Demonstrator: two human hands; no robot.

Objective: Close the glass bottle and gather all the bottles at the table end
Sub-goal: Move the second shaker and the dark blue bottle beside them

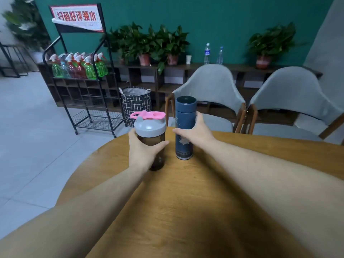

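Note:
Two bottles stand upright near the far rounded end of the wooden table (195, 192). On the left is a smoky dark glass bottle (155, 138) with a grey lid and a pink carry loop on top. My left hand (143, 151) is wrapped around its body. To its right stands a tall dark blue flask (185, 116) with a closed cap and a flower print. My right hand (195, 132) grips the flask around its middle. A narrow gap separates the two bottles.
Two grey padded chairs (210, 86) stand behind the table's far edge. A black wire rack (87, 101) with several spray bottles and a checked fabric basket (136, 103) stand on the floor to the left. Potted plants and two water bottles line a shelf at the green wall.

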